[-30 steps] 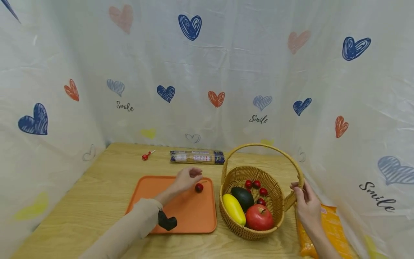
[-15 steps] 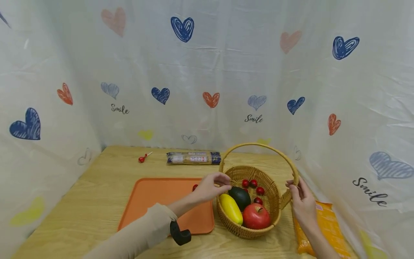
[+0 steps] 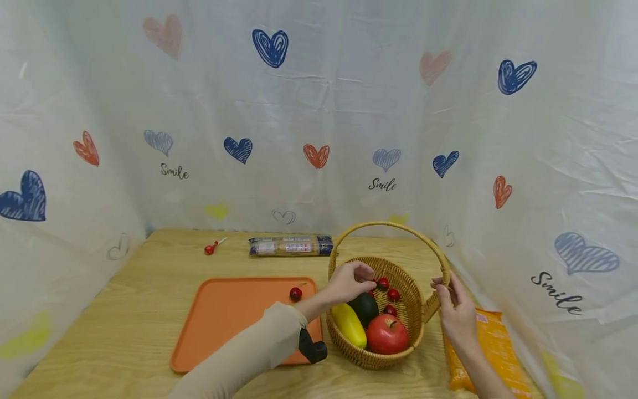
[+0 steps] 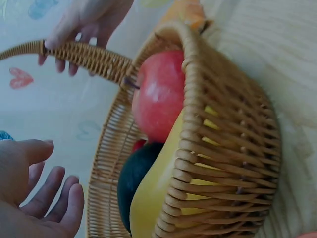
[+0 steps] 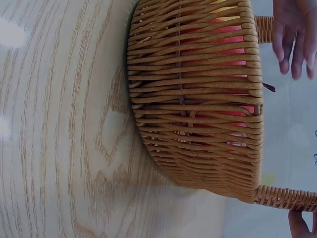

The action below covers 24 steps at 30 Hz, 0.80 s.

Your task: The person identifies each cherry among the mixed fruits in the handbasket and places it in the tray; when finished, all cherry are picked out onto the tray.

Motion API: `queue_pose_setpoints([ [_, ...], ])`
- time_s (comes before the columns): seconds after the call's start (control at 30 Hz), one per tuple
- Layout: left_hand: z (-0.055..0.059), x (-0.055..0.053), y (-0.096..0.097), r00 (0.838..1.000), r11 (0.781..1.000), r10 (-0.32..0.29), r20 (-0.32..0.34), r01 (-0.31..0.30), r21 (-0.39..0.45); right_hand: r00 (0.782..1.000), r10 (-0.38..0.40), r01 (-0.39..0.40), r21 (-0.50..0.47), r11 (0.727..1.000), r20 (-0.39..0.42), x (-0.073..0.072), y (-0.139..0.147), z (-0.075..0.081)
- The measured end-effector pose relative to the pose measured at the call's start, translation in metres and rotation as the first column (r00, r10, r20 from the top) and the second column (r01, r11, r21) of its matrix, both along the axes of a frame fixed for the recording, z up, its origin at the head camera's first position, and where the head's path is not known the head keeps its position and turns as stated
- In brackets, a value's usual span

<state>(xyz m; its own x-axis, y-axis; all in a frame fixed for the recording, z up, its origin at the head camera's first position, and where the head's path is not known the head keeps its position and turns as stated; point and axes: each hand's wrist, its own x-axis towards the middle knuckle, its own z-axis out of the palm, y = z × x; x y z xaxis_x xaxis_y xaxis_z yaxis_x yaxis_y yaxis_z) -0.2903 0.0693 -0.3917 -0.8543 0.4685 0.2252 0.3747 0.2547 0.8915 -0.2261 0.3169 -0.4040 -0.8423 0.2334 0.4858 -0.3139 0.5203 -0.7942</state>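
My right hand grips the handle of a wicker basket at its right side. Over the basket's left back part hovers my left hand; in the left wrist view its fingers are loosely bent with nothing between them. Inside the basket lie a red apple, a long yellow fruit, a dark green avocado, partly behind the left hand, and several cherries. One cherry rests on the orange tray left of the basket.
Two long clear packs with dark blue ends lie at the back of the wooden table. A red lollipop is at the back left. An orange packet lies beneath the right forearm. A heart-printed curtain surrounds the table.
My left hand has moved right, from beside the cherry on the tray to above the basket. The tray's cherry and the right hand's grip on the handle stay the same.
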Motion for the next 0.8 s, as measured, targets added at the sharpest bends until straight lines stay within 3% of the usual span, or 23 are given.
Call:
queue_pose_setpoints([
  [0.13, -0.004, -0.012, 0.010, 0.998, 0.998, 0.055, 0.025, -0.054, -0.031, 1.000, 0.004, -0.004, -0.004, 1.000, 0.012, -0.001, 0.001, -0.001],
  [0.5, -0.012, -0.032, 0.031, 0.990, 0.984, 0.126, 0.058, -0.118, -0.133, 1.000, 0.018, -0.018, -0.008, 1.000, 0.005, 0.001, -0.002, 0.004],
  [0.8, -0.018, -0.038, 0.050, 0.979, 0.952, 0.201, 0.042, -0.185, -0.244, 1.000, 0.009, -0.009, -0.010, 1.000, 0.025, 0.004, -0.004, 0.003],
])
